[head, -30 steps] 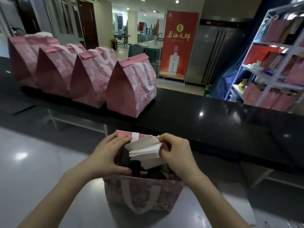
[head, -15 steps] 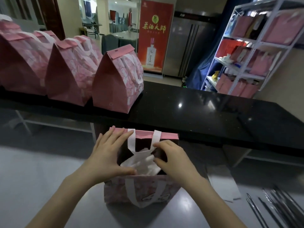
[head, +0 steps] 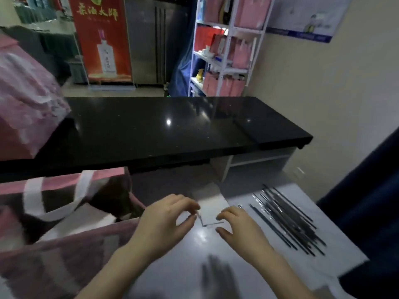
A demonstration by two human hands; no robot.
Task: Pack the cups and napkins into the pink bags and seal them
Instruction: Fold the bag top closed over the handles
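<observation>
An open pink bag [head: 64, 251] with white handles stands at the left on the grey table, blurred, with a white napkin [head: 86, 225] showing inside it. To its right lies a flat white napkin stack [head: 212, 207]. My left hand [head: 168, 219] pinches the stack's lifted near corner between thumb and forefinger. My right hand [head: 239, 227] hovers at the same near edge; its forefinger tip touches the paper and its thumb stays apart below. No cups can be seen.
Several thin black wrapped sticks [head: 287, 221] lie fanned out to the right of my hands. A raised black counter [head: 162, 130] runs behind, bearing a sealed pink bag [head: 26, 108] at the far left. A white shelf rack [head: 224, 61] with pink bags stands against the back wall.
My view has swung right. Both hands left the open bag, where they had tucked in a napkin, and moved right to the napkin stack on the table.
</observation>
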